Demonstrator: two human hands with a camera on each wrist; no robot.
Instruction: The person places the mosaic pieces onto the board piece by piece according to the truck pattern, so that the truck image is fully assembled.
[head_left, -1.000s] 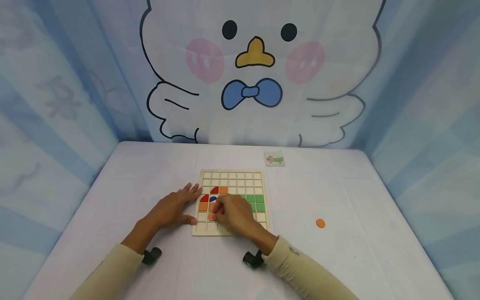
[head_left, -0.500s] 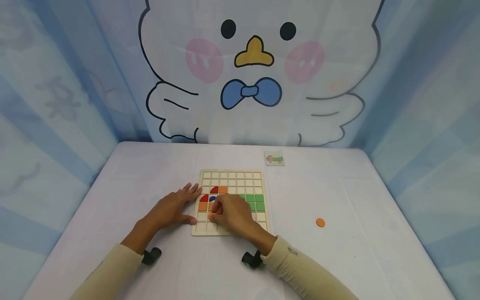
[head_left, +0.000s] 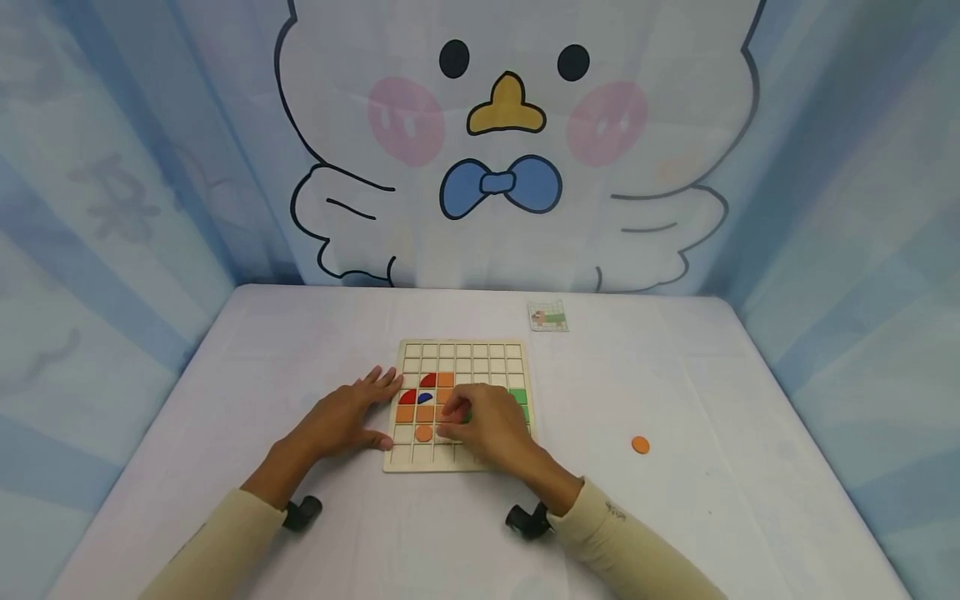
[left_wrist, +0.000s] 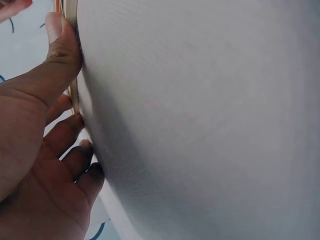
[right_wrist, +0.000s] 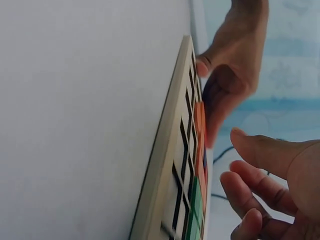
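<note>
A wooden grid board [head_left: 459, 457] lies on the white table. My left hand [head_left: 341, 421] rests along its left edge, fingers straight, thumb and fingertips touching the rim; the left wrist view shows the thumb [left_wrist: 62, 52] against that edge. Over the middle of the board hovers my right hand [head_left: 487, 425], thumb and fingers parted and holding nothing, as the right wrist view shows. A round orange piece [head_left: 423, 433] sits in a cell near the board's lower left. Red quarter pieces [head_left: 407, 397], a blue-and-white piece [head_left: 425, 398], orange squares [head_left: 405, 413] and green squares [head_left: 517, 397] fill other cells, some hidden under the right hand.
Another round orange piece [head_left: 641, 445] lies on the table right of the board. A small picture card [head_left: 548, 317] lies behind the board's right corner. Curtains with a printed cartoon bird surround the table on its back and sides.
My right hand has let go of the round orange piece, leaving it in its cell, and has moved right and slightly up from the board. The left hand stays in place.
</note>
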